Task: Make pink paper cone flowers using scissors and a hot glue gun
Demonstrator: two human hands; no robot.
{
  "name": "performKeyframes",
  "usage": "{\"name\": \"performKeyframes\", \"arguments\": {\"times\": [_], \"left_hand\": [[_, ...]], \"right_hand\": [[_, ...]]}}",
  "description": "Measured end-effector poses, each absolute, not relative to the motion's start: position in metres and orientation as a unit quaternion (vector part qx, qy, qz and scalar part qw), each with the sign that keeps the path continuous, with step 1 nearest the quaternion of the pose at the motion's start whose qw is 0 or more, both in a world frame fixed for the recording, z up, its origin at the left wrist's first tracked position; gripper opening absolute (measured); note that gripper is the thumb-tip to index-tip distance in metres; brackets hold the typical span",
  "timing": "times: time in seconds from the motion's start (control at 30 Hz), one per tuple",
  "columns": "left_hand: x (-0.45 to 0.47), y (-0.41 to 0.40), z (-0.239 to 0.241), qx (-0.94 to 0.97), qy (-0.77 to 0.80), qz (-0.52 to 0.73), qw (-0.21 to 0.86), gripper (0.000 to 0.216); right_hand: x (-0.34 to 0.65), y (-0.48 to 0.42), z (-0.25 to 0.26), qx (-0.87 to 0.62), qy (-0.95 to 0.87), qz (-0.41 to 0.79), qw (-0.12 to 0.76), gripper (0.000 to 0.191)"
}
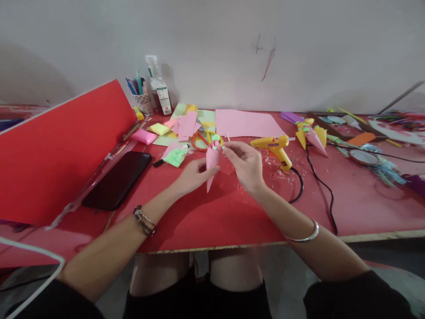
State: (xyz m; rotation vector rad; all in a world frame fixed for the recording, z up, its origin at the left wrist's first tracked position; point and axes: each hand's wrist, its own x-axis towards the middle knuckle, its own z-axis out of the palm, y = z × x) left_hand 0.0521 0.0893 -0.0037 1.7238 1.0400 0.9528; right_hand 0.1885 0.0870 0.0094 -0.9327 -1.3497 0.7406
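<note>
A pink paper cone point(212, 160) points downward over the middle of the table, with small green and pink balls around its wide top. My left hand point(195, 177) is closed around the cone from the left, thumb across its front. At the cone's right upper rim, my right hand point(245, 163) pinches a tiny light-green piece point(223, 149), thumb against fingertips. Behind the cone lie orange-handled scissors point(199, 141), partly covered by paper scraps. A yellow glue gun point(277, 148) rests to the right of my right hand.
A finished-looking pink cone with yellow parts point(314, 136) lies at the right. A phone point(117, 180), a red board point(66, 150) and a bag of green clay point(175, 157) are on the left. A bottle point(160, 91) and pen cup point(143, 103) stand behind. The glue gun's black cable point(300, 186) curls rightward.
</note>
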Motion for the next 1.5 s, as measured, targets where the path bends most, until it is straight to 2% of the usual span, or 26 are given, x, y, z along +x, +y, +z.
{"name": "performKeyframes", "arguments": {"times": [0.3,0.6,0.93,1.13,1.5], "left_hand": [[0.0518,0.0885,-0.0059,0.704,0.400,0.387,0.441,0.018],[0.0514,0.0889,-0.0073,0.719,0.402,0.381,0.420,0.021],[0.0497,0.0894,-0.0092,0.741,0.412,0.373,0.376,0.024],[0.0495,0.0891,-0.0098,0.748,0.420,0.362,0.365,0.026],[0.0498,0.0894,-0.0100,0.754,0.410,0.359,0.368,0.025]], "right_hand": [[0.1894,0.0867,0.0105,-0.414,-0.625,0.271,0.603,0.006],[0.1899,0.0892,0.0083,-0.391,-0.599,0.340,0.611,0.004],[0.1900,0.0922,0.0037,-0.380,-0.605,0.392,0.580,0.010],[0.1901,0.0931,0.0032,-0.365,-0.590,0.425,0.581,0.007],[0.1893,0.0915,0.0041,-0.333,-0.553,0.497,0.581,0.014]]}}
